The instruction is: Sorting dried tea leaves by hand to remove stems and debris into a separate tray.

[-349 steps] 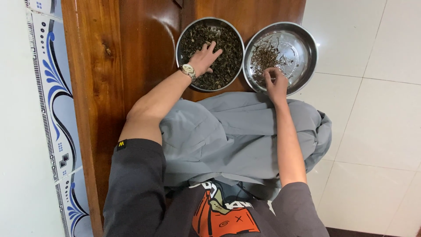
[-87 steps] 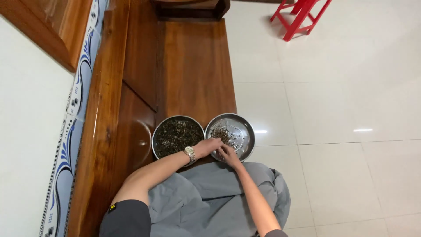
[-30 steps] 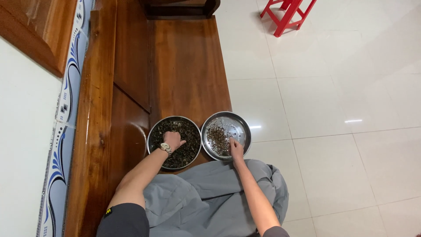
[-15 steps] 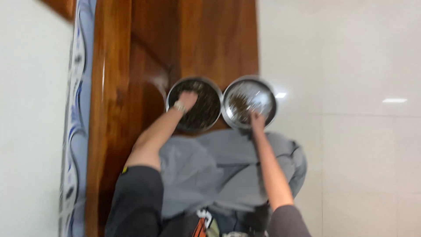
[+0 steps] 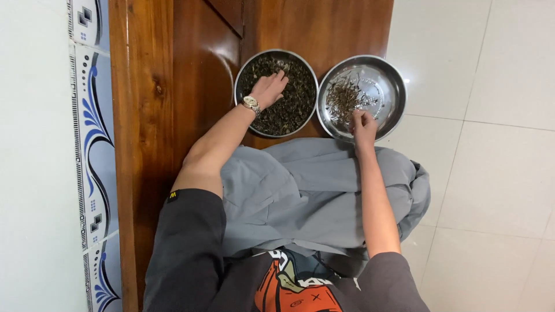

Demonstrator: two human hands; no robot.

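Since half a second ago, little has been moved: left hand [image 5: 269, 88] is spread open on dark leaves [image 5: 289, 104] in the left bowl [image 5: 243, 72]; right hand [image 5: 364, 121] is pinched on stems [image 5: 342, 97] in the steel bowl [image 5: 387, 75] just beside it.

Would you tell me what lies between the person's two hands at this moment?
In the head view, the touching rims of the two round metal bowls: the left hand rests in the dark-leaf bowl, the right hand in the stem bowl.

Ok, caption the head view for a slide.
Left hand in a bowl of dark dried leaves, right hand over a steel bowl of twigs.
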